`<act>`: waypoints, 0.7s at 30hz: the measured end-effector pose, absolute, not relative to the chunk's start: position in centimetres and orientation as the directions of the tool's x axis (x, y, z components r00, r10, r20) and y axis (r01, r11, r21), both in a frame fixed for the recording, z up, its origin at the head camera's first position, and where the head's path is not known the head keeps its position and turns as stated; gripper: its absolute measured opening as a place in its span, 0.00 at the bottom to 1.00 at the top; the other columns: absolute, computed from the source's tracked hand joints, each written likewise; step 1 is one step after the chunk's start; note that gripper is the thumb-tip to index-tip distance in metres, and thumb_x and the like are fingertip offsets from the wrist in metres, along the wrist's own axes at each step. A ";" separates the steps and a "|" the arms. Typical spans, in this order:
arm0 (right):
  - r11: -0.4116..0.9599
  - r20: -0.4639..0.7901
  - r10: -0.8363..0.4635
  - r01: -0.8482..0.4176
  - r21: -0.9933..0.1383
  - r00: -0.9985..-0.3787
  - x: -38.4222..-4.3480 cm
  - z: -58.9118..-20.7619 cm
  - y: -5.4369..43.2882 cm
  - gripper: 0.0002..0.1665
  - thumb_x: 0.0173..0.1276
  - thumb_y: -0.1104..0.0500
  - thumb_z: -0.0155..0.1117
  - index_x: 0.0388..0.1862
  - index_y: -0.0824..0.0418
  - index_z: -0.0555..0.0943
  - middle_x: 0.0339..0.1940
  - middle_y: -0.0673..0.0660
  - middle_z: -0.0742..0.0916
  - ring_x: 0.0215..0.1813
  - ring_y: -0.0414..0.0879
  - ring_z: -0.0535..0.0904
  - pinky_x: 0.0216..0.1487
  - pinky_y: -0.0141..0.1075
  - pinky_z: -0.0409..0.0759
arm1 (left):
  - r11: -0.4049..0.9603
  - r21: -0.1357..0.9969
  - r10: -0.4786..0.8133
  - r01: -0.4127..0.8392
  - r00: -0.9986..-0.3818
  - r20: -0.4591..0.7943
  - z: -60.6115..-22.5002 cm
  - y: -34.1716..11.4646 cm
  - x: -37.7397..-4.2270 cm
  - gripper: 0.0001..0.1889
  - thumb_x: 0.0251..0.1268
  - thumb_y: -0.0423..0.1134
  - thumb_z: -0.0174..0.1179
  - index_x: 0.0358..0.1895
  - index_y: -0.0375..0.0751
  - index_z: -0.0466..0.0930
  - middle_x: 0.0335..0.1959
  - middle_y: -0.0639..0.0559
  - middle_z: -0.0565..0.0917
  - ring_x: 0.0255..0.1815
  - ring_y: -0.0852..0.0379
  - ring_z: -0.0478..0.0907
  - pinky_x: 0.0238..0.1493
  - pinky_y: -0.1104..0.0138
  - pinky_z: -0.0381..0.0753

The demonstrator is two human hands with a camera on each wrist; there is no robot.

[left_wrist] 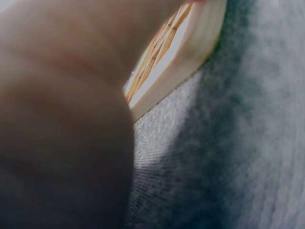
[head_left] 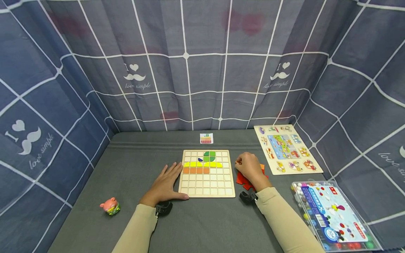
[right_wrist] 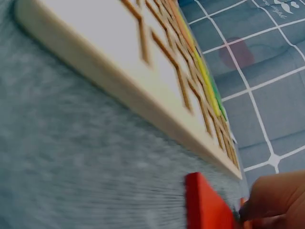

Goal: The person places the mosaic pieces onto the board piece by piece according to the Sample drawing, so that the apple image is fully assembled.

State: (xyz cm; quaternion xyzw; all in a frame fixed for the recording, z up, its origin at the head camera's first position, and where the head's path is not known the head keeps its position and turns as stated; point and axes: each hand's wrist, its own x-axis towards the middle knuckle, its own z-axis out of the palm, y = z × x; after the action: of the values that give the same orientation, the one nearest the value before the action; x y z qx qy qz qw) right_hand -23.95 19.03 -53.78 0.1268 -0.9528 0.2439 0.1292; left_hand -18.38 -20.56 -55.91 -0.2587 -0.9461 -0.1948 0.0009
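A wooden grid board [head_left: 207, 186] lies flat, with a row of orange tiles [head_left: 196, 170], yellow tiles above it, and green and blue pieces near the top. Spread fingers of my left hand [head_left: 164, 184] rest along the board's left edge, the thumb at its lower left corner. In the left wrist view that hand covers much of the picture. Just right of the board, my right hand [head_left: 250, 168] has curled fingers pinching a small orange tile [head_left: 236, 162], mostly hidden by the fingertips. Beneath this hand lies a loose pile of red and orange tiles [head_left: 242, 179].
A small picture card [head_left: 206, 138] lies behind the board. At the right are a wooden picture puzzle [head_left: 284, 149] and a clear case of coloured balls [head_left: 335, 214]. A pink pig figurine [head_left: 110, 206] stands at the left. Checked curtains [head_left: 202, 73] enclose the table.
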 end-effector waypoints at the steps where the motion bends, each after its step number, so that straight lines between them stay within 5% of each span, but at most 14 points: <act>1: 0.844 0.326 -0.175 -0.312 -0.437 -0.929 -23.9 -53.8 18.9 0.04 0.58 0.67 0.77 0.32 0.61 0.91 0.33 0.54 0.87 0.36 0.51 0.83 0.40 0.46 0.83 | 0.790 0.368 0.489 0.490 -0.866 0.101 -56.0 -20.6 -18.4 0.73 0.43 0.85 0.66 0.86 0.38 0.52 0.85 0.45 0.54 0.85 0.45 0.46 0.81 0.44 0.38; 9: 0.736 0.476 -0.288 -0.510 -0.446 -0.831 -23.4 -54.2 17.2 0.07 0.60 0.71 0.77 0.33 0.61 0.90 0.37 0.55 0.88 0.37 0.49 0.84 0.37 0.42 0.84 | 0.791 0.363 0.493 0.493 -0.864 0.099 -55.9 -20.5 -18.5 0.73 0.43 0.84 0.67 0.86 0.37 0.53 0.86 0.45 0.53 0.85 0.45 0.46 0.81 0.44 0.38; 21: 0.560 0.508 -0.549 -0.743 -0.366 -0.664 -22.7 -54.9 13.1 0.05 0.62 0.70 0.76 0.34 0.61 0.91 0.42 0.53 0.90 0.48 0.49 0.86 0.52 0.44 0.85 | 0.786 0.367 0.496 0.496 -0.862 0.103 -56.0 -20.6 -18.4 0.72 0.44 0.84 0.67 0.85 0.37 0.53 0.85 0.44 0.53 0.85 0.44 0.46 0.81 0.44 0.38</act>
State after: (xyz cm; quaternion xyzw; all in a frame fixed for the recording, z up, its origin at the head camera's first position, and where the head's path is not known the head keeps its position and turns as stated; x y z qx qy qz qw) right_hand -22.68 13.07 -54.94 0.3726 -0.8666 0.2847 0.1707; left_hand -18.40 -20.61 -55.95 -0.2626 -0.9451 -0.1945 0.0003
